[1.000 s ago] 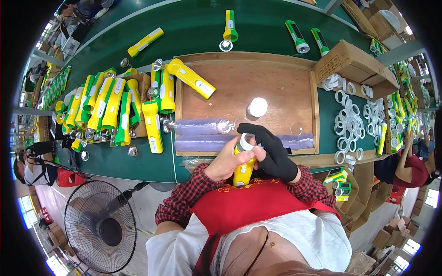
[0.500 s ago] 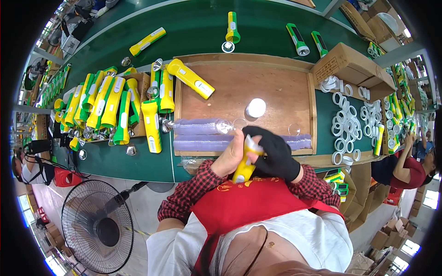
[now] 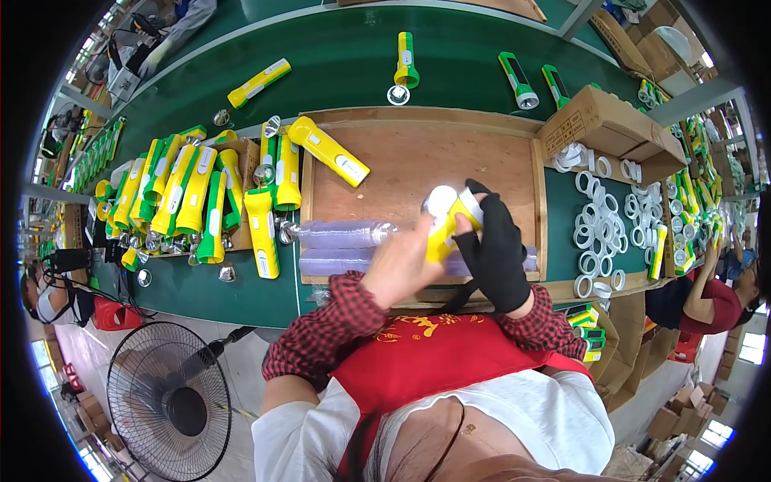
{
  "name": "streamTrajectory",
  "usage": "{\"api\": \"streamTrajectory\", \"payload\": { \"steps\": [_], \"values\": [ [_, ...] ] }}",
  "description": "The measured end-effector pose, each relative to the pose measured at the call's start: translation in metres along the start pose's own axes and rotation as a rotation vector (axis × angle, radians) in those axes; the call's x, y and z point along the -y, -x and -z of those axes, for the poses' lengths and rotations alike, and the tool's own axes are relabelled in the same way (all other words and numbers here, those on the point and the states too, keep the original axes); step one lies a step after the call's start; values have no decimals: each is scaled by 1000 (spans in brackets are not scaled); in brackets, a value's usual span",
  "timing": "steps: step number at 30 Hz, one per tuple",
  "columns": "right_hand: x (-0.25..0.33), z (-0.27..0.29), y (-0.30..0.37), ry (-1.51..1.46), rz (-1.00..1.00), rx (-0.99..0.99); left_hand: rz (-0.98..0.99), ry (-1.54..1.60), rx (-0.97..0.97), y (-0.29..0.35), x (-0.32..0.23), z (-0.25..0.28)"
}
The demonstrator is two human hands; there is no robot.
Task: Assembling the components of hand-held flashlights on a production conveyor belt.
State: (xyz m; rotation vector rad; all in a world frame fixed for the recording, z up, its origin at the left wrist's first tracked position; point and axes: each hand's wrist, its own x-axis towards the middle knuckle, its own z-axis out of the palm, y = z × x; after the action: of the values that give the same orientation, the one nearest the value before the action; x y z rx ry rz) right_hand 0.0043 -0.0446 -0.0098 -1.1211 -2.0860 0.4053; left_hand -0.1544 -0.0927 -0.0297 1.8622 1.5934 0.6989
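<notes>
My bare left hand (image 3: 404,259), blurred by motion, closes around the lower side of a yellow flashlight (image 3: 441,239). My right hand (image 3: 496,255), in a black glove with bare fingertips, grips the same flashlight from the right. A white ring shows at the flashlight's wide upper end, which tilts up over the wooden tray (image 3: 418,145). Right beside that end and the left fingertips is a short white cylinder (image 3: 440,200); whether they touch I cannot tell. Two long stacks of clear round lenses (image 3: 337,261) lie along the tray's near side, partly hidden by my hands.
Many yellow and green flashlights (image 3: 181,189) fill a box on the left; one yellow flashlight (image 3: 333,153) lies over the tray's left edge. White rings (image 3: 598,225) are heaped at right near a cardboard box (image 3: 610,132). A fan (image 3: 183,406) stands at lower left.
Both hands have lifted the flashlight away from my apron, up and over the tray. The gloved hand has turned, and the left hand has come further down the flashlight's side.
</notes>
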Motion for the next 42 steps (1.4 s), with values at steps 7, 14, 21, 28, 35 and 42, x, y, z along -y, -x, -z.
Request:
{"api": "streamTrajectory", "payload": {
  "steps": [7, 14, 21, 28, 35, 42],
  "values": [
    [-11, 35, -39, -591, 84, 433, 229, 929, 531, -5, -14, 38],
    [-23, 11, -41, -434, 25, 198, -161, 320, -58, -14, 8, 7],
    [-22, -6, -36, -344, -231, 158, 162, 6, 108, -29, 13, 0],
    [-8, 48, -56, -774, 72, 474, 321, 1363, 914, -15, -3, 36],
    [-4, 43, -40, -266, 0, 291, -65, 424, 184, -14, -1, 11],
    [-12, 43, -40, -360, -9, 306, 219, 878, 755, -30, -10, 37]
  ]
}}
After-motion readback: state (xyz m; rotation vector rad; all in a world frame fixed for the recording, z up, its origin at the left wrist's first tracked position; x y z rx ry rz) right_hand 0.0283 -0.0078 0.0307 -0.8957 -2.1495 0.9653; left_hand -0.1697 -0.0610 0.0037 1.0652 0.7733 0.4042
